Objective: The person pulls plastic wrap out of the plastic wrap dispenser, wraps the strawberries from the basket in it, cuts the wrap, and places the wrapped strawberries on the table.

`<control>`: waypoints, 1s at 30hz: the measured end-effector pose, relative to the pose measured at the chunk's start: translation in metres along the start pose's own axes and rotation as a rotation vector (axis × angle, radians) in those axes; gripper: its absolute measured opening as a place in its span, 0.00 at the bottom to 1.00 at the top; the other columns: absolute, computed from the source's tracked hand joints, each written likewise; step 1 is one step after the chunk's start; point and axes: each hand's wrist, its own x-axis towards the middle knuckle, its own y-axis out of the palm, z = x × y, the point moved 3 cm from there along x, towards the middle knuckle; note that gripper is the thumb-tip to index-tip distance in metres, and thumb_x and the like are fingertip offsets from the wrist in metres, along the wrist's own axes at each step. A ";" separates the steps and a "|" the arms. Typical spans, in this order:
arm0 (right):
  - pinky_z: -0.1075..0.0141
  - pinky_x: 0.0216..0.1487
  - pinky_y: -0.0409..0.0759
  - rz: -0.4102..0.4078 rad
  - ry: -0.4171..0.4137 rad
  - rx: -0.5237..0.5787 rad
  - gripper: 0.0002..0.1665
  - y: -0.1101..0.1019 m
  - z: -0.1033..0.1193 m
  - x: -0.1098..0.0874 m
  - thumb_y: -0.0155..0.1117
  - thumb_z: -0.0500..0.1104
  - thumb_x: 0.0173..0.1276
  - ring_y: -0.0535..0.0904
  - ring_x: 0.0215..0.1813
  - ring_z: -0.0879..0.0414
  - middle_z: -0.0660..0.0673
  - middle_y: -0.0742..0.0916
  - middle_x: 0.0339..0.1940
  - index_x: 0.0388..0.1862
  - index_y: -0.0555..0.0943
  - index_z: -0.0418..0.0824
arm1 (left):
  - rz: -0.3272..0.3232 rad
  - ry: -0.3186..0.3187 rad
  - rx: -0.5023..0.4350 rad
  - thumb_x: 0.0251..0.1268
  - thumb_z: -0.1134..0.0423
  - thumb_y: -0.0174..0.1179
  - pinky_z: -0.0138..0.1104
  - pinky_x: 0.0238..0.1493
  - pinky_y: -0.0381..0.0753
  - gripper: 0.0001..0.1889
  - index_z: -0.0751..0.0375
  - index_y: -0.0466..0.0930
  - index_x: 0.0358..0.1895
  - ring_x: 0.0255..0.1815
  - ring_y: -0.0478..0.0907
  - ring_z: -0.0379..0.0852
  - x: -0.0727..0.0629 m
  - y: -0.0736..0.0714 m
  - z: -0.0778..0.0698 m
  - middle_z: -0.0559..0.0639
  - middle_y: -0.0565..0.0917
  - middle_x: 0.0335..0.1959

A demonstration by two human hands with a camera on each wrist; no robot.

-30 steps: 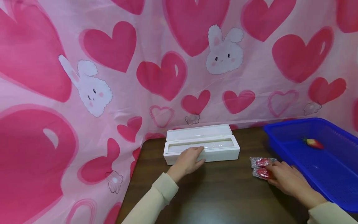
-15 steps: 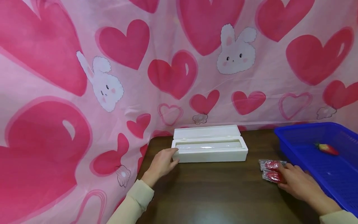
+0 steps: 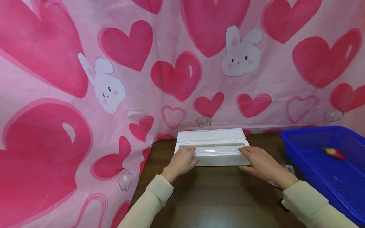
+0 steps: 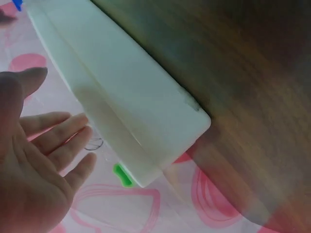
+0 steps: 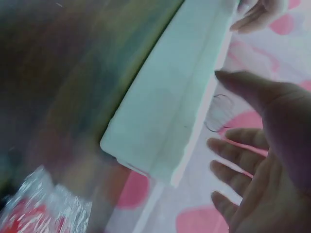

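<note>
A white plastic wrap box (image 3: 225, 160) stands on the table with its lid (image 3: 211, 135) tipped back. A roll of clear wrap (image 3: 218, 149) lies inside. My left hand (image 3: 181, 161) reaches over the left part of the box's front edge, fingers loosely extended. On the other end, my right hand (image 3: 260, 163) has its fingers over the rim and its thumb low in front. Both wrist views show the fingers spread and the thumb apart, nothing pinched between them. Red film-wrapped pieces (image 5: 46, 211) lie on the table, mostly hidden behind my right wrist in the head view.
A blue plastic basket (image 3: 316, 186) stands at the right with one strawberry (image 3: 335, 154) in it. The dark wooden table (image 3: 216, 202) meets a pink heart-patterned cloth (image 3: 171, 38) behind and at the left. A small green piece (image 4: 122, 175) shows beside the box.
My right hand has left the wrapped red pieces and moved left to the box's right end. My left hand first slid left along the box, then came back slightly right.
</note>
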 end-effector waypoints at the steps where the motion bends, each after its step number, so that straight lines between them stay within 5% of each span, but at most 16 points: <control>1: 0.38 0.66 0.70 0.013 -0.011 0.016 0.42 0.005 -0.001 0.006 0.79 0.53 0.59 0.77 0.63 0.34 0.33 0.83 0.61 0.66 0.76 0.31 | 0.033 -0.012 0.011 0.70 0.52 0.64 0.43 0.43 0.81 0.14 0.60 0.79 0.44 0.38 0.82 0.50 0.002 0.002 0.000 0.51 0.81 0.34; 8: 0.39 0.68 0.69 0.066 -0.029 0.040 0.47 0.024 -0.012 0.032 0.80 0.57 0.56 0.78 0.62 0.34 0.31 0.84 0.57 0.63 0.75 0.26 | 0.185 -0.055 0.046 0.74 0.48 0.60 0.45 0.48 0.82 0.17 0.60 0.79 0.47 0.44 0.84 0.53 0.016 0.006 0.007 0.51 0.83 0.35; 15: 0.39 0.65 0.72 0.110 0.051 0.107 0.47 0.028 -0.023 0.051 0.76 0.63 0.58 0.82 0.56 0.35 0.32 0.86 0.53 0.62 0.76 0.29 | 0.278 -0.090 -0.032 0.78 0.47 0.52 0.46 0.53 0.80 0.19 0.60 0.81 0.51 0.49 0.83 0.52 0.031 0.005 0.025 0.53 0.87 0.43; 19: 0.40 0.58 0.78 0.102 0.084 0.141 0.39 0.029 -0.030 0.058 0.73 0.60 0.63 0.84 0.51 0.39 0.37 0.88 0.49 0.60 0.79 0.32 | 0.297 -0.073 -0.088 0.81 0.52 0.49 0.44 0.50 0.80 0.16 0.60 0.82 0.48 0.43 0.82 0.51 0.039 0.007 0.033 0.53 0.85 0.38; 23: 0.41 0.54 0.79 0.026 0.045 0.146 0.24 0.027 -0.032 0.064 0.73 0.48 0.66 0.85 0.47 0.42 0.39 0.89 0.44 0.54 0.84 0.32 | 0.305 -0.050 -0.144 0.82 0.59 0.48 0.42 0.49 0.78 0.14 0.60 0.83 0.50 0.37 0.77 0.47 0.046 0.008 0.040 0.51 0.84 0.36; 30: 0.48 0.42 0.80 -0.051 -0.052 0.064 0.10 0.026 -0.040 0.067 0.74 0.40 0.62 0.80 0.38 0.48 0.45 0.85 0.33 0.41 0.88 0.37 | 0.266 -0.039 -0.276 0.75 0.66 0.56 0.44 0.58 0.79 0.11 0.65 0.85 0.52 0.48 0.82 0.51 0.048 0.001 0.055 0.55 0.87 0.45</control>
